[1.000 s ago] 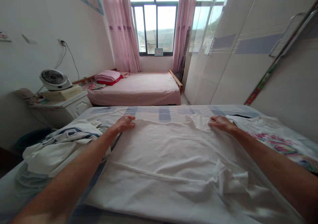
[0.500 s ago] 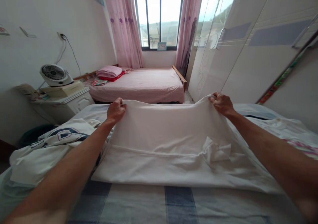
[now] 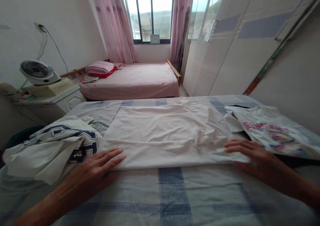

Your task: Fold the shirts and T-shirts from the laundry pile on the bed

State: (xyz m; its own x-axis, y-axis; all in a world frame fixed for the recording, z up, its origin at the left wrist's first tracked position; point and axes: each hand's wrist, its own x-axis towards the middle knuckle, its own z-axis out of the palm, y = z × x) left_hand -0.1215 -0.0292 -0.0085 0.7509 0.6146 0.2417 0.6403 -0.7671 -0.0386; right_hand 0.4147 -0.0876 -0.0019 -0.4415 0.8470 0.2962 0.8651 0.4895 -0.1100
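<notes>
A white garment (image 3: 162, 132) lies folded over on the blue-checked bed sheet (image 3: 172, 192) in front of me. My left hand (image 3: 96, 167) rests flat at its near left corner, fingers stretched out and touching the fabric edge. At the near right corner my right hand (image 3: 250, 156) lies flat with spread fingers on the hem. Neither hand grips anything.
A white shirt with dark blue lettering (image 3: 52, 146) is heaped at the left. A white shirt with a colourful print (image 3: 270, 132) lies at the right. Beyond are a pink bed (image 3: 132, 80), a fan (image 3: 37, 72) on a white cabinet, and a wardrobe (image 3: 232, 42).
Both hands lifted the garment's far edge, carried it toward me and laid it down folded. They have let go and now rest flat at the near corners.
</notes>
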